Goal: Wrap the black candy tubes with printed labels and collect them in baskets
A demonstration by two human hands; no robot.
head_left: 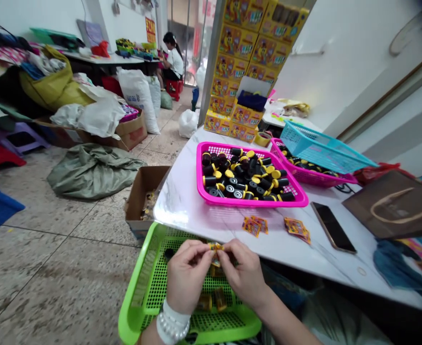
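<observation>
Head view: we see the left hand (189,274) and right hand (241,268) together, their fingertips (208,252) pinching a small yellow printed wrapper (215,247) above a bright green plastic mesh basket (135,292). A loosened pinch could drop it among the packets below. Stacked yellow printed cartons (237,48) carry lettering too small for us to read.

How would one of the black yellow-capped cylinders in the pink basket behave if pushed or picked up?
A black yellow-capped cylinder would likely roll if pushed, being round and lying on its side. It seems stiff, since those heaped in the pink basket keep their shape. On the glossy white tabletop it would probably slide and roll easily.
</observation>
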